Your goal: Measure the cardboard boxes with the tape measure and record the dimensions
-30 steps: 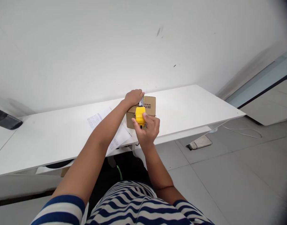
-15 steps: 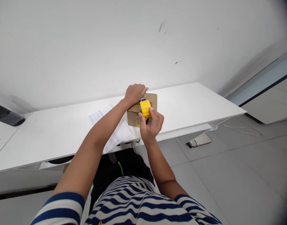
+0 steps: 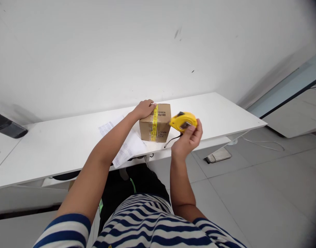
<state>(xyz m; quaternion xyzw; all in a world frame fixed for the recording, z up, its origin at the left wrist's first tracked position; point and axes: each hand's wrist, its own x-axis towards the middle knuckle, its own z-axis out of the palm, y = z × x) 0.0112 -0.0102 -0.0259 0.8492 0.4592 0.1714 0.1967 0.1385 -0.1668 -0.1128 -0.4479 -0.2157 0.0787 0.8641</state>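
A small cardboard box (image 3: 163, 119) with yellow printed tape over its top and front stands on the white table. My left hand (image 3: 144, 109) is on the box's top at the left, its fingers curled over the far edge. In my right hand (image 3: 188, 142) is a yellow tape measure (image 3: 185, 121), pinched between thumb and fingers just right of the box. Its black wrist strap hangs down to the left, and no long length of blade shows between it and the box.
Printed paper sheets (image 3: 129, 148) lie on the white table (image 3: 59, 141), left of the box and partly under my left arm. A black object (image 3: 8, 126) stands at the far left. On the floor at right are a flat pale item (image 3: 219, 155) and a cable (image 3: 266, 144).
My right hand has moved right with the tape measure, off the box, and turned its side into view. My left hand has shifted slightly left and down, uncovering more of the box's top.
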